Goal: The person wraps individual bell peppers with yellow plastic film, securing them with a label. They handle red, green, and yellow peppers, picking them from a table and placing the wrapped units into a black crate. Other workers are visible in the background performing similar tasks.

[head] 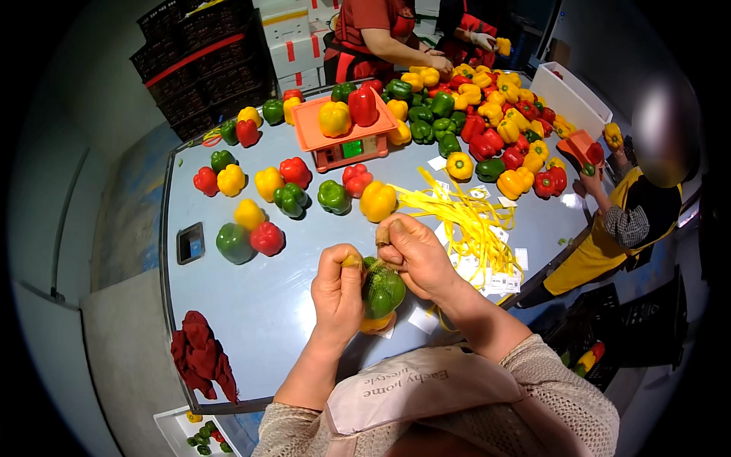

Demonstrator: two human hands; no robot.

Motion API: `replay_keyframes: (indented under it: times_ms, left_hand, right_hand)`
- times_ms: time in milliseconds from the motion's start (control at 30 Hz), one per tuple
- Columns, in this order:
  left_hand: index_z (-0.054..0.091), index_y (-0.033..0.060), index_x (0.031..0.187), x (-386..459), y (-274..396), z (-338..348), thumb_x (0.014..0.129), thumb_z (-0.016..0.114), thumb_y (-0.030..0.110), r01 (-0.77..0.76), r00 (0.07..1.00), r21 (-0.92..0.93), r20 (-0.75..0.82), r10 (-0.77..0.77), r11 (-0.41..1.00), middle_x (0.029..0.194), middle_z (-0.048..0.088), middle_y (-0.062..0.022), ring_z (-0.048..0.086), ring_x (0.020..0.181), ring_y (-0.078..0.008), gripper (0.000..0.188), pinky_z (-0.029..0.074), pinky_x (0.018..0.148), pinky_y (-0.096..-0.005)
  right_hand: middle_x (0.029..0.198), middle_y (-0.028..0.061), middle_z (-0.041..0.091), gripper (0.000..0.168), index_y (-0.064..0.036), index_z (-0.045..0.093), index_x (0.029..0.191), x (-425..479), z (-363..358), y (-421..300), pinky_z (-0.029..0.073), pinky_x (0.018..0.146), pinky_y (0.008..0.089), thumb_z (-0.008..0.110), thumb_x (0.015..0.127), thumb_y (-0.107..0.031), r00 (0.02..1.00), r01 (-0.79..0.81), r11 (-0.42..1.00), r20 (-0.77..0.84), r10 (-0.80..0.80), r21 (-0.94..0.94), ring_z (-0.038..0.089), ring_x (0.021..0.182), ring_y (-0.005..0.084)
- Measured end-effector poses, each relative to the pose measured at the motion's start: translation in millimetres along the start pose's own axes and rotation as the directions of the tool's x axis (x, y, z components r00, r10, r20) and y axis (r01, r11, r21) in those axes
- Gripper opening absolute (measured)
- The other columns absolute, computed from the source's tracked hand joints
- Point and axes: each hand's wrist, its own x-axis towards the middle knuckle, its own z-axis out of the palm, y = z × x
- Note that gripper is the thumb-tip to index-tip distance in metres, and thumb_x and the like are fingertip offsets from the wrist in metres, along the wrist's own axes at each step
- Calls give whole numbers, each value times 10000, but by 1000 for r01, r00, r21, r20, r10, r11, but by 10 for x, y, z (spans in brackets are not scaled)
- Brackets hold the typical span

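Observation:
My left hand (341,285) and my right hand (414,251) are both closed on the gathered top of a net bag. In the net, a green bell pepper (384,291) hangs between my hands, with a yellow pepper (375,324) partly hidden below it. Brown tape or a band wraps a finger of my right hand. Just beyond my hands, a yellow bell pepper (378,201) lies beside a red one (357,180) and a green one (333,197). Right of my right hand lies a heap of yellow net strips (457,217) with white labels.
An orange scale (342,149) bearing peppers stands at the back, beside a large pile of peppers (497,125). More peppers lie in groups at left. A dark red cloth (201,357) rests at the table's left edge (165,285). Co-workers stand at the back and right.

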Motion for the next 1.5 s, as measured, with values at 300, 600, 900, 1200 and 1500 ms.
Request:
replay_keyframes:
  times_ms: [300,600,900,1200,1500]
  left_hand:
    - [331,12,1363,129,37,42,977,439,17,-180,983,309,24,181,934,861,547,-38,498,702,-102,400,435,715,-228]
    - [511,-25,1177,-49,-193,-171,936,476,-59,12,992,-233,122,17,972,923,593,-100,549,742,-129,246,466,700,-242]
    - [638,-46,973,43,97,-120,935,474,-60,177,976,2,131,-176,984,875,590,-51,534,732,-96,169,459,684,-225]
    - [623,-16,1041,54,181,-116,851,661,-23,234,940,67,238,-243,970,954,627,-23,586,897,-81,193,489,799,-223]
    - [673,-4,965,19,250,-202,866,666,21,338,901,-11,293,-320,941,907,662,-17,601,820,-83,102,502,732,-247]
  right_hand:
    - [838,-10,604,167,-29,534,1044,10,326,-44,467,698,204,629,931,-107,992,124,884,73,-102,-451,552,789,24]
    - [778,-20,556,126,-65,523,925,41,149,5,392,581,173,535,993,-170,998,48,996,-43,-51,-73,488,644,20]
    - [772,0,555,172,-43,463,1078,-15,212,-221,449,629,229,517,1002,-187,982,180,830,48,-183,-528,541,693,66]
    - [727,112,614,154,-36,487,1000,-16,281,-590,489,588,340,561,943,-159,925,338,514,379,-26,-789,645,665,230]
    - [740,65,614,105,-35,543,950,184,442,-690,500,588,311,595,876,-90,830,502,408,557,19,-763,643,660,194]
